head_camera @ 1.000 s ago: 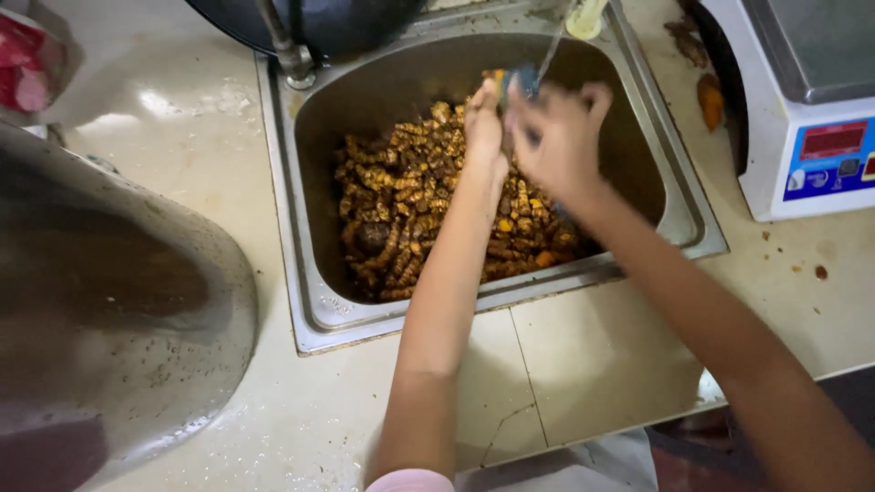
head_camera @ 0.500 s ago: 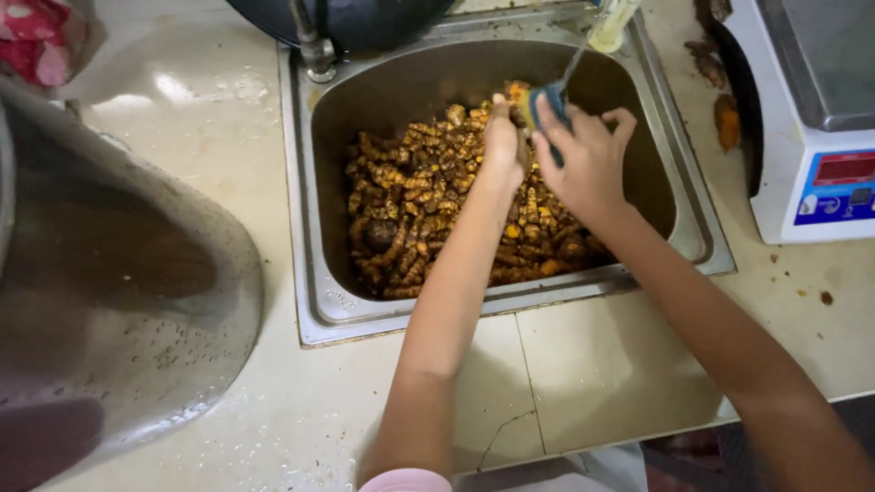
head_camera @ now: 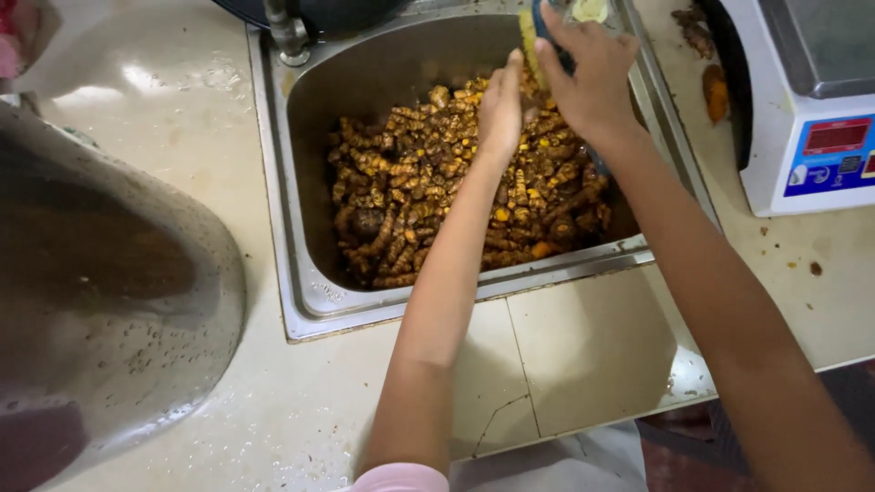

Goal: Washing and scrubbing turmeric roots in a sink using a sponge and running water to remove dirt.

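Observation:
A steel sink [head_camera: 305, 273] holds a heap of brown and yellow turmeric roots [head_camera: 410, 196]. Both my hands are over the far right part of the heap. My left hand [head_camera: 501, 109] pinches a yellow root piece [head_camera: 527, 36] at its fingertips. My right hand [head_camera: 592, 77] is closed around a dark blue handle [head_camera: 550, 20], which looks like a small brush; its working end is hidden behind my fingers. The two hands touch each other above the roots.
A big steel bowl [head_camera: 109, 282] stands on the pale tiled counter at the left. A white weighing scale [head_camera: 811, 118] stands at the right, with root scraps [head_camera: 715, 91] beside it. The tap base [head_camera: 287, 36] and a dark pan sit behind the sink.
Both hands have stayed together over the far side of the sink, rubbing the root with the blue-handled tool. The view has shifted slightly.

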